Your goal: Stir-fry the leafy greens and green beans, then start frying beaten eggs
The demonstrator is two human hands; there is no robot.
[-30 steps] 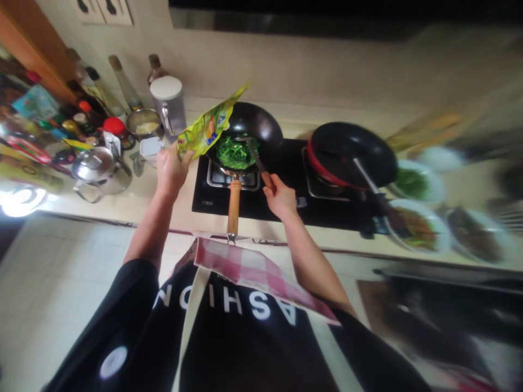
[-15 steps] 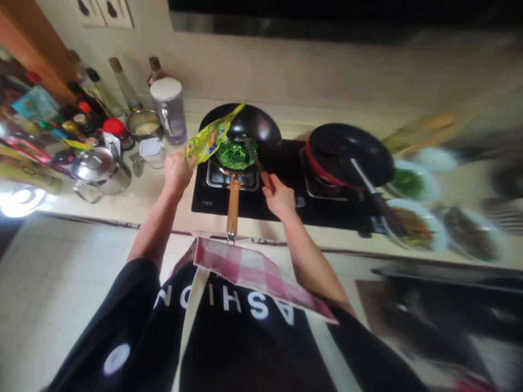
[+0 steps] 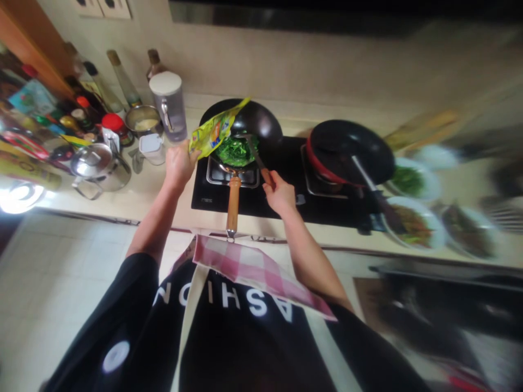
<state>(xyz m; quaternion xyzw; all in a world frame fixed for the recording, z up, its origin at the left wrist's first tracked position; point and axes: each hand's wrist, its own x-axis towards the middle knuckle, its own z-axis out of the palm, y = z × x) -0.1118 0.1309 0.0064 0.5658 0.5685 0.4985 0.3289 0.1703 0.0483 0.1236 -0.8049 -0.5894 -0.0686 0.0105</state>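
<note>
My left hand [image 3: 180,164] is closed on the lower end of a yellow seasoning packet [image 3: 212,132], which slants up to the right over the left side of a black wok [image 3: 263,122]. Chopped leafy greens [image 3: 236,151] lie in the wok, partly hidden by the packet. The wok's wooden handle [image 3: 233,207] points toward me, untouched. My right hand [image 3: 280,194] is wrapped round the wooden handle of a spatula [image 3: 256,153], whose metal end reaches into the greens.
A red-sided black pan [image 3: 347,155] sits on the right burner. Plates of food [image 3: 433,228] stand further right. Left of the stove [image 3: 281,158] are a steel kettle [image 3: 100,166], a lidded pitcher [image 3: 169,106], a small white container [image 3: 152,148] and several bottles.
The packet has shifted slightly right and up over the wok. Both hands keep their holds, and the spatula stays in the greens.
</note>
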